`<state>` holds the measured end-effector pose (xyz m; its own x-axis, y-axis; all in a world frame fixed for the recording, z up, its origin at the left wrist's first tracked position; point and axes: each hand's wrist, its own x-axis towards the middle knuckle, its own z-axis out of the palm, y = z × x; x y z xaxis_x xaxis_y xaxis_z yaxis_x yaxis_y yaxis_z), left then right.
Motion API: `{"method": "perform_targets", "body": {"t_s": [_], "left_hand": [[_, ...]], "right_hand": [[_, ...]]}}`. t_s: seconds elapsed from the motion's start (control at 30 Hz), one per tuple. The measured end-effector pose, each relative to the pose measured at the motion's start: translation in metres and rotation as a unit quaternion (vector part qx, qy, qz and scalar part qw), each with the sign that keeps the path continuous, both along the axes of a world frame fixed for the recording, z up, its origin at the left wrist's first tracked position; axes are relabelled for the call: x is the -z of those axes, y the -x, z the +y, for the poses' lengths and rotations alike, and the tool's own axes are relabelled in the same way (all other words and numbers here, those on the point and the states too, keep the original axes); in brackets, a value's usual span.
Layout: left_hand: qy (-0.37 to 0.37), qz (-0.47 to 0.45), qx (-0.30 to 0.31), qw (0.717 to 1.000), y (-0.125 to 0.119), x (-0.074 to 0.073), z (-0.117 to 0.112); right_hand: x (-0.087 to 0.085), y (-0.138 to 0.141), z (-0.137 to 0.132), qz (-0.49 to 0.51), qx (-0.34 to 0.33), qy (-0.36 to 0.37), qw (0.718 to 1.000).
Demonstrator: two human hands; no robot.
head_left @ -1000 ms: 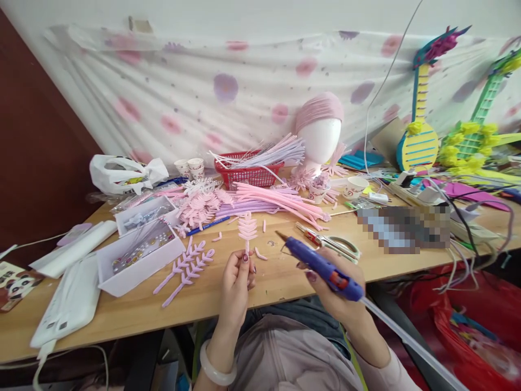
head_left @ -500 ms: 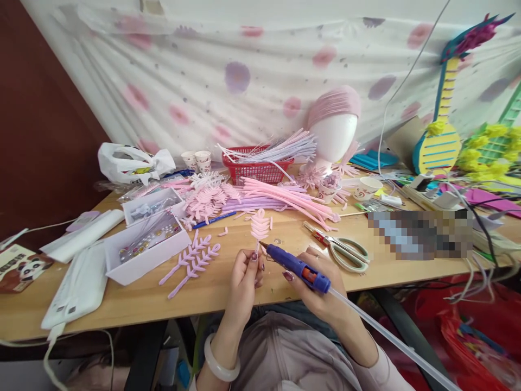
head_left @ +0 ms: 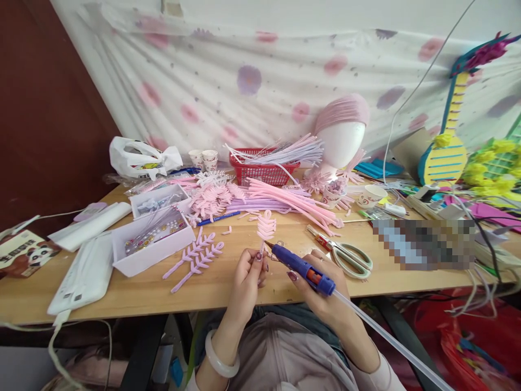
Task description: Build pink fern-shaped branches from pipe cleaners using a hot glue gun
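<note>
Between thumb and fingers, my left hand pinches the stem of a pink pipe-cleaner leaf sprig, which points upward. My right hand is wrapped round a blue hot glue gun with a long clear glue stick trailing from its back end. The gun's nozzle is at the base of the pink leaves, just above my left fingertips; whether it touches them I cannot tell. To the left of my hands, two lilac pipe-cleaner sprigs lie on the table.
Scissors lie right of my hands. White boxes with beads stand on the left. Behind are pink pipe cleaners, a red basket, a foam head and paper cups. A power bank-like white device lies front left.
The whole view has shifted slightly, so the scene sits a little further right. Both hands keep nearly the same pose, with the glue gun's nozzle still by the pink sprig.
</note>
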<state>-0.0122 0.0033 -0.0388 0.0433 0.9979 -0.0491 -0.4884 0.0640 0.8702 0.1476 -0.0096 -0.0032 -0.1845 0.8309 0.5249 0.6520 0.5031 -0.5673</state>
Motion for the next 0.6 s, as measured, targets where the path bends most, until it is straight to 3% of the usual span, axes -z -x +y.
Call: {"method": "perform_targets", "body": {"t_s": [0.6], "left_hand": [[0.007, -0.001, -0.001, 1.000, 0.0008, -0.0060, -0.0011]], "right_hand": [[-0.0074, -0.0006, -0.0026, -0.015, -0.007, 0.016, 1.000]]}}
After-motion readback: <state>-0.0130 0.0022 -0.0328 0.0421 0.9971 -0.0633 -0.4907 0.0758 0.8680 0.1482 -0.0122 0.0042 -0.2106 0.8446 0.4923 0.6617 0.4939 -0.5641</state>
